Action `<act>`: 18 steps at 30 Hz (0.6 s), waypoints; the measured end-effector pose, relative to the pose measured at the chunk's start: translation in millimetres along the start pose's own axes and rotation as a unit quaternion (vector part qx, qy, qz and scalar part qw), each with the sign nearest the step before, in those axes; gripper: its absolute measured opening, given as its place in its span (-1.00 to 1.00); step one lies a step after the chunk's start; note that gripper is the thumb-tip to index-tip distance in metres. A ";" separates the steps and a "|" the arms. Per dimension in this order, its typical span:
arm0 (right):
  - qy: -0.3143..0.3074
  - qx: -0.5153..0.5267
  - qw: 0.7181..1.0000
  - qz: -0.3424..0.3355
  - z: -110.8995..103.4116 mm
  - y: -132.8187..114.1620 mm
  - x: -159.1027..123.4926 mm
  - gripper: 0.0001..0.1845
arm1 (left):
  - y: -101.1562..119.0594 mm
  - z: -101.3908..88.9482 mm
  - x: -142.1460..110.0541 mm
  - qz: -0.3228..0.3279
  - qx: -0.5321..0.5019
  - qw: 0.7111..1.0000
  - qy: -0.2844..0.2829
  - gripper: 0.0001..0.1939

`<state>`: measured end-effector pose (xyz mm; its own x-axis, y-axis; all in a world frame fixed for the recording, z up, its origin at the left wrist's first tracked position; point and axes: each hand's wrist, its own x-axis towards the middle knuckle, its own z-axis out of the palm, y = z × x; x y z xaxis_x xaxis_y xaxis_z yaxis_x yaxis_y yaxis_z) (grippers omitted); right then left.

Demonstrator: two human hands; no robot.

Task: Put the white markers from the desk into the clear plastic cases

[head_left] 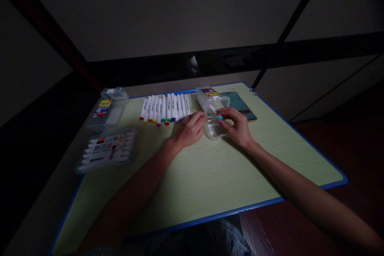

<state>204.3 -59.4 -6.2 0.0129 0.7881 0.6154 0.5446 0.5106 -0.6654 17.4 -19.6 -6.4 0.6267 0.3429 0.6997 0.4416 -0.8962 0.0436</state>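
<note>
- Right hand: thumb and fingers pinched on a white marker near its light-blue cap.
- Held marker: over the clear box, body angled away from the person, cap toward them. Can't tell if it touches the box.
- Left hand: fingers curled together, tips at the box's left edge. Can't tell if they grip the wall or just rest by it.
- Box: open, lid part with a yellow label at the far end, sits right of centre on the surface.
- Marker row: white bodies side by side left of the box, mixed-colour caps facing the person, cap ends uneven.
- Second clear case: open, far left of the surface, yellow label.
- Filled marker case: nearer the person, left edge, printed front, markers stacked inside.
- Flat dark-screened device: lies just beyond the right hand, partly behind it.
</note>
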 end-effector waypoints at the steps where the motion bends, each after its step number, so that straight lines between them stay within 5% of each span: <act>1: -0.003 0.005 1.000 0.000 0.0 0.9 0.1 -0.88 | -0.3 0.4 -0.3 0.001 -0.002 1.000 -0.004 -0.79; 18: -0.051 0.003 0.997 0.049 1.0 8.2 1.3 -0.72 | -2.5 4.2 -0.7 0.008 -0.029 0.999 -0.034 -0.77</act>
<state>207.9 -53.8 -11.2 -0.0200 0.8655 0.5005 0.5391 0.4309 -0.7237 18.5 -16.5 -10.0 0.6763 0.3438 0.6514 0.3934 -0.9163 0.0751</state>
